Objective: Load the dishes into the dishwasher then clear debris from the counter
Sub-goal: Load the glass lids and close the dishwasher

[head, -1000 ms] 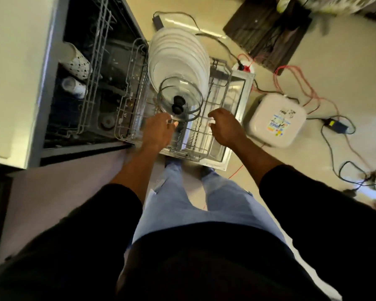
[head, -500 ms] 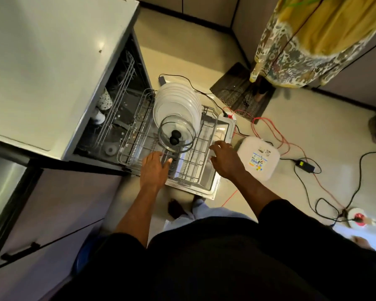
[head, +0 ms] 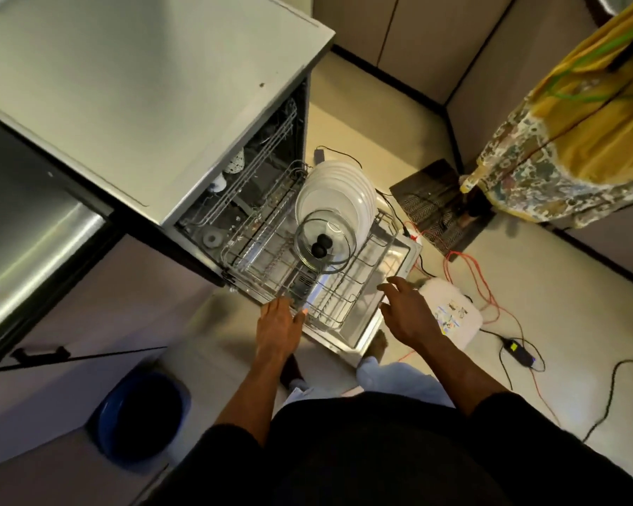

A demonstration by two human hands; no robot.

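Dishwasher door (head: 359, 328) is down flat, with the wire lower rack (head: 348, 286) pulled out over it. White round plates (head: 329, 191) stand on edge in a row at the rack's far end. A clear glass lid (head: 338, 228) with a black knob leans just in front of them. The rack's near half is bare wire.

Left hand (head: 276, 323) has straight fingers, tips at the rack's near left rim, gripping nothing. Right hand (head: 404, 308) is spread loose over the door's near right corner and holds nothing.

A blue round bucket (head: 139, 418) is on the floor to the left. A white rounded box (head: 454, 315) and red and black cables (head: 468, 272) crowd the door's right side.
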